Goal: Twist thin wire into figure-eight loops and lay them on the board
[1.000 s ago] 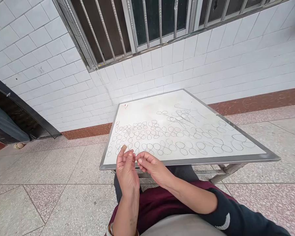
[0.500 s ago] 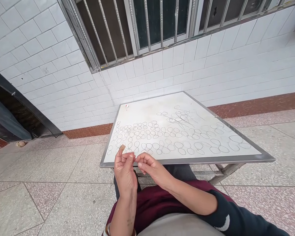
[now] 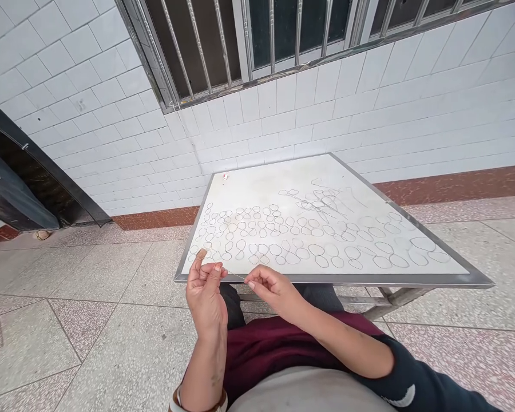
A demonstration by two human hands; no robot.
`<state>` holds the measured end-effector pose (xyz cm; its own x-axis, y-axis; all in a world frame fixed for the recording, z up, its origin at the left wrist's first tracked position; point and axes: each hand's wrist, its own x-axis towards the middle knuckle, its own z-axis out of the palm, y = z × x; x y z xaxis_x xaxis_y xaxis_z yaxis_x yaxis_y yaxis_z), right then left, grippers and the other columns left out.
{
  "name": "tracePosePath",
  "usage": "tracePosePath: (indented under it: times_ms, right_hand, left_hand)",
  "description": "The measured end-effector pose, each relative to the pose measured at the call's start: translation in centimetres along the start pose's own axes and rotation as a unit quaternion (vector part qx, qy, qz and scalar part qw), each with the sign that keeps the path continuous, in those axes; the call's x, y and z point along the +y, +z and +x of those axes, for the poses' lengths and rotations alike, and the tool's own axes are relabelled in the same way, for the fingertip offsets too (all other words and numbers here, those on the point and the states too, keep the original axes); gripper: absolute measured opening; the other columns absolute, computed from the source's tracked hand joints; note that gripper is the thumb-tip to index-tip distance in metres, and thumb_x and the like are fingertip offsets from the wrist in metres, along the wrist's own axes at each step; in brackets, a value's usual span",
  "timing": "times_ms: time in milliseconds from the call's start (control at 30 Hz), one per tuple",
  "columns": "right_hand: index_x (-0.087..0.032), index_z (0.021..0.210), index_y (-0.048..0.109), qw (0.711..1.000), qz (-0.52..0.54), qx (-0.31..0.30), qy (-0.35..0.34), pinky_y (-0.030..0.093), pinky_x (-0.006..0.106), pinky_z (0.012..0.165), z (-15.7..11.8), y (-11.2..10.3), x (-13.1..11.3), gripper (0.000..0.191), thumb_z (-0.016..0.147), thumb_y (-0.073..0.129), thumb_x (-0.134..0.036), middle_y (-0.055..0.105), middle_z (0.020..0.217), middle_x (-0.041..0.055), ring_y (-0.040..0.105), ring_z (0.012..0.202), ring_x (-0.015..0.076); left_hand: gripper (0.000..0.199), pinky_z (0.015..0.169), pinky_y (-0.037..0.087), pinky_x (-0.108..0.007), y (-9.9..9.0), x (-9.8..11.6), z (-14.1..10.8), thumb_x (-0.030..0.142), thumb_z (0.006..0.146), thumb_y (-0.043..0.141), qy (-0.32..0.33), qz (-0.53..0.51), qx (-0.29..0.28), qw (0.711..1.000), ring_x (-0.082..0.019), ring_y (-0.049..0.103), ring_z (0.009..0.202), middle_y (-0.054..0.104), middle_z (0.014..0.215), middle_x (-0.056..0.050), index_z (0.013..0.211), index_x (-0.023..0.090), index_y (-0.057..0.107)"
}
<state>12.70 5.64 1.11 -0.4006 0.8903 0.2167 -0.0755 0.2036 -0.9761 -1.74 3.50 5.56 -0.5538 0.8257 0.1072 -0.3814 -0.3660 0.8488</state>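
My left hand [image 3: 208, 297] is closed in a pinch on one end of a thin thread-like strand [image 3: 235, 275]. Between thumb and fingers of my right hand [image 3: 275, 290] is the other end. The strand spans the gap between both hands, just off the table's near edge; whether it is thread or fine wire I cannot tell. A tan wrap [image 3: 202, 253] covers a fingertip of my left hand. Beyond my hands lies a white tabletop [image 3: 257, 177] with rows of dark loops on it, whether drawn or loose I cannot tell.
A grey metal edge [image 3: 343, 280] frames the table. Tangled dark lines [image 3: 320, 200] are on its far right part. At the back left corner sits a tiny red-and-white scrap [image 3: 225, 177]. A tiled wall [image 3: 257, 126] with a barred window stands behind.
My hands have moved apart, the left going left and the right slightly right. The strand now shows stretched between them. The view has shifted a little.
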Motion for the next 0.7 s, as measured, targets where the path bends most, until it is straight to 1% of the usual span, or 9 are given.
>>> tracePosePath:
  times_ms: [67, 133, 200, 267, 300, 367, 467, 567, 700]
  right_hand:
    - [-0.021, 0.085, 0.061, 0.999, -0.031, 0.030, -0.018, 0.036, 0.027, 0.061, -0.1, -0.4, 0.2, 0.011, 0.085, 0.060, -0.031, 0.051, 0.072, -0.0013, 0.045, 0.065, 0.0134]
    - [-0.020, 0.084, 0.061, 0.997, -0.025, 0.066, -0.035, 0.035, 0.026, 0.058, -0.1, -0.7, 0.4, 0.009, 0.085, 0.061, -0.029, 0.050, 0.071, -0.0016, 0.045, 0.063, 0.0127]
    - [-0.021, 0.083, 0.060, 0.993, 0.034, 0.101, -0.045, 0.036, 0.025, 0.057, -0.2, -0.8, 0.4, 0.011, 0.087, 0.060, -0.031, 0.050, 0.069, -0.0025, 0.044, 0.060, 0.0119]
    - [-0.022, 0.085, 0.059, 0.982, 0.116, 0.133, -0.061, 0.038, 0.025, 0.057, -0.1, -0.6, 0.4, 0.012, 0.089, 0.061, -0.033, 0.050, 0.067, -0.0035, 0.046, 0.059, 0.0111]
    - [-0.023, 0.086, 0.060, 0.974, 0.154, 0.151, -0.073, 0.040, 0.024, 0.057, -0.1, -0.5, 0.3, 0.011, 0.089, 0.061, -0.033, 0.053, 0.069, -0.0034, 0.047, 0.059, 0.0106]
    - [-0.024, 0.090, 0.061, 0.956, 0.212, 0.176, -0.096, 0.042, 0.024, 0.058, 0.0, -0.1, 0.0, 0.011, 0.091, 0.060, -0.035, 0.060, 0.081, -0.0013, 0.051, 0.063, 0.0100]
    - [-0.024, 0.096, 0.063, 0.945, 0.263, 0.166, -0.098, 0.047, 0.024, 0.059, 0.0, 0.4, -0.5, 0.017, 0.094, 0.055, -0.039, 0.066, 0.096, 0.0034, 0.058, 0.071, 0.0116]
    - [-0.024, 0.099, 0.064, 0.944, 0.276, 0.153, -0.102, 0.050, 0.026, 0.062, -0.1, 0.4, -0.9, 0.020, 0.094, 0.055, -0.041, 0.067, 0.089, 0.0037, 0.060, 0.073, 0.0130]
    - [-0.024, 0.104, 0.064, 0.949, 0.266, 0.139, -0.102, 0.044, 0.022, 0.056, -0.3, -0.3, -1.2, 0.020, 0.096, 0.053, -0.039, 0.061, 0.077, 0.0002, 0.051, 0.061, 0.0095]
  left_hand:
    - [0.055, 0.073, 0.048, -0.021, -0.1, -0.2, -0.2, 0.017, 0.067, 0.082, -0.012, -0.010, 0.000, 1.000, -0.007, 0.059, 0.070, 0.062, 0.071, 0.005, 0.119, 0.019, 0.063]
    - [0.056, 0.074, 0.049, -0.021, 0.1, -0.4, -0.5, 0.017, 0.068, 0.082, -0.030, -0.027, -0.001, 0.999, -0.007, 0.059, 0.071, 0.062, 0.072, 0.005, 0.121, 0.020, 0.062]
    - [0.057, 0.076, 0.049, -0.022, 0.5, -0.5, -0.9, 0.017, 0.069, 0.081, -0.057, -0.045, -0.005, 0.997, -0.008, 0.060, 0.074, 0.062, 0.075, 0.004, 0.123, 0.020, 0.060]
    - [0.058, 0.075, 0.050, -0.023, 0.9, -0.6, -1.3, 0.017, 0.070, 0.080, -0.087, -0.056, -0.013, 0.994, -0.008, 0.060, 0.075, 0.062, 0.078, 0.004, 0.124, 0.020, 0.059]
    - [0.059, 0.074, 0.050, -0.023, 1.1, -0.6, -1.5, 0.016, 0.070, 0.080, -0.101, -0.060, -0.019, 0.993, -0.008, 0.060, 0.075, 0.062, 0.078, 0.004, 0.125, 0.021, 0.058]
    - [0.061, 0.072, 0.050, -0.022, 1.4, -0.7, -1.8, 0.016, 0.070, 0.080, -0.119, -0.064, -0.033, 0.990, -0.008, 0.060, 0.073, 0.061, 0.078, 0.004, 0.126, 0.021, 0.057]
    - [0.062, 0.066, 0.049, -0.021, 1.4, -0.7, -2.1, 0.016, 0.071, 0.079, -0.128, -0.062, -0.056, 0.988, -0.008, 0.059, 0.070, 0.060, 0.075, 0.005, 0.127, 0.021, 0.056]
    - [0.064, 0.063, 0.046, -0.020, 1.3, -0.6, -2.1, 0.014, 0.071, 0.078, -0.120, -0.049, -0.075, 0.989, -0.008, 0.057, 0.066, 0.061, 0.072, 0.005, 0.129, 0.021, 0.053]
    - [0.065, 0.062, 0.044, -0.019, 1.1, 0.0, -2.1, 0.013, 0.071, 0.078, -0.123, -0.013, -0.105, 0.987, -0.007, 0.054, 0.064, 0.060, 0.069, 0.006, 0.130, 0.020, 0.052]
